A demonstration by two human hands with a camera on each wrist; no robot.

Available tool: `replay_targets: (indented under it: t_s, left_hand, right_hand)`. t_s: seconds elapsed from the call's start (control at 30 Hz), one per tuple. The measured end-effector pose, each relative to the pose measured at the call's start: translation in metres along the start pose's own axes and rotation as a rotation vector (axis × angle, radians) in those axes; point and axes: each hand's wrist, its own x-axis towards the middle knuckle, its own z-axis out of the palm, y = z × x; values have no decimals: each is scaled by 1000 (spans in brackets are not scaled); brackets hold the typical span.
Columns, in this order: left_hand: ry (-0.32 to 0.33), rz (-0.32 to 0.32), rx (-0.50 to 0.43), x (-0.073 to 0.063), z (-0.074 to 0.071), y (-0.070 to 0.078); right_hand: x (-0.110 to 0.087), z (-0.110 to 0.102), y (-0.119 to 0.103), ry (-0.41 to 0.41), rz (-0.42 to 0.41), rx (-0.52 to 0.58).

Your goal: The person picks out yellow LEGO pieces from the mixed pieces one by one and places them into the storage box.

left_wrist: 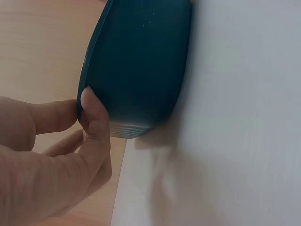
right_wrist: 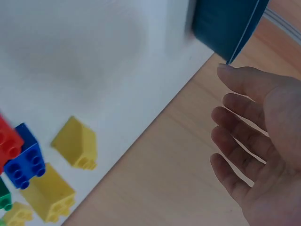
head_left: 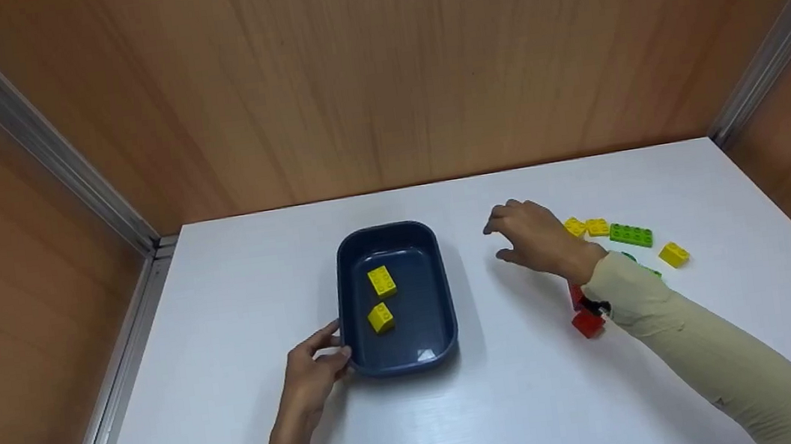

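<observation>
A dark blue tray (head_left: 425,339) stands on the white table with two yellow toy bricks, one yellow brick (head_left: 382,282) above another yellow brick (head_left: 381,318). My left hand (head_left: 314,374) pinches the tray's near left rim between thumb and fingers, which the left wrist view shows closely. To the right of the tray, my right hand (head_left: 537,238) hovers over the table with fingers spread and nothing in them. Beneath and beyond its wrist lie loose bricks, partly hidden by the arm. The right wrist view shows a blue brick (right_wrist: 24,157) among them.
On the right lie a green brick (head_left: 631,234), a separate yellow brick (head_left: 674,255) and a red brick (head_left: 588,323). Wooden panels (head_left: 377,73) enclose the white table (head_left: 223,296) at the back and both sides.
</observation>
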Motion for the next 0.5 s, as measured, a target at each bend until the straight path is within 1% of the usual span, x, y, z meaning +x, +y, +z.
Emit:
replay_targets:
  t_s: [0.27, 0.5]
  left_hand:
    - [4, 7, -7, -2, 1, 0]
    - [3, 9, -19, -2, 1, 0]
  right_hand:
    - [-9, 7, 25, -2, 43, 8]
    - [-15, 11, 40, -2, 91, 26]
